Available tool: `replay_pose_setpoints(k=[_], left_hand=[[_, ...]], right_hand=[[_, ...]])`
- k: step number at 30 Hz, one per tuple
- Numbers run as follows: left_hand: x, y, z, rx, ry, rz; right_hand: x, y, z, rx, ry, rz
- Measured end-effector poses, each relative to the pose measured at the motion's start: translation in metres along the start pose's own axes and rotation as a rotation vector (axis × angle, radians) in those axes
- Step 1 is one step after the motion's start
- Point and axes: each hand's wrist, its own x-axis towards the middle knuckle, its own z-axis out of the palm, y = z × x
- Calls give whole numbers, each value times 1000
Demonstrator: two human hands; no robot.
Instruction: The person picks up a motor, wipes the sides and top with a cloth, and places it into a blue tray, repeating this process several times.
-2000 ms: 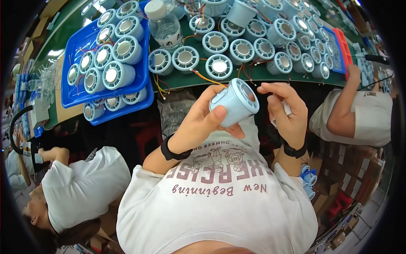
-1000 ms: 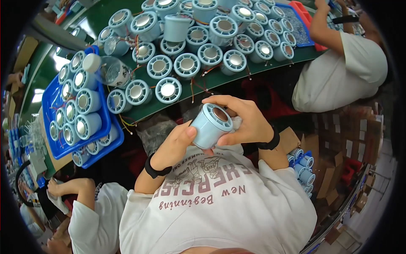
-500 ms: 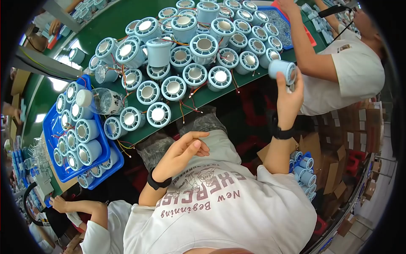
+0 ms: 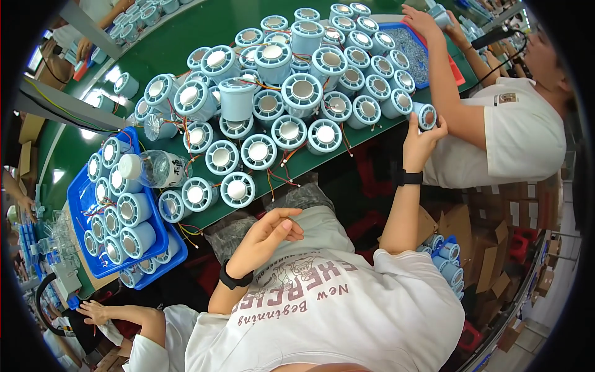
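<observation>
My right hand [image 4: 423,144] grips a light-blue cylindrical housing [image 4: 426,116] with a slotted rim and a silver disc in its end. It holds the housing at the table's right-hand front edge, beside the nearest standing housing [image 4: 398,104]. My left hand [image 4: 265,240] hovers in front of my shirt, fingers loosely bent and thumb apart, with nothing in it. Many more housings of this kind [image 4: 258,152] crowd the green table [image 4: 248,186], some stacked, with thin coloured wires and small white plugs trailing from them.
At left, stacked blue trays [image 4: 162,245] hold several housings, with a clear plastic bottle [image 4: 162,168] beside them. A co-worker's arm [image 4: 455,115] reaches over the table at right, near a blue tray of small bits [image 4: 406,46]. Another person's hand [image 4: 94,312] shows at lower left.
My right hand has lowered the housing toward the table's edge and turned its slotted end into view. My left hand has barely moved. The co-worker at right now holds a light-blue piece.
</observation>
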Motion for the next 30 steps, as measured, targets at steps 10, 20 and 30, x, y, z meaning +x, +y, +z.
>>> replay_pose_setpoints(k=[10, 20, 30], left_hand=[[3, 1, -1, -37, 20, -36], [6, -3, 0, -25, 4, -70], [4, -6, -2, -15, -1, -70]], right_hand=[[24, 45, 13, 64, -204, -88], [42, 47, 9, -20, -356, -169], [-12, 5, -19, -191, -121, -177]])
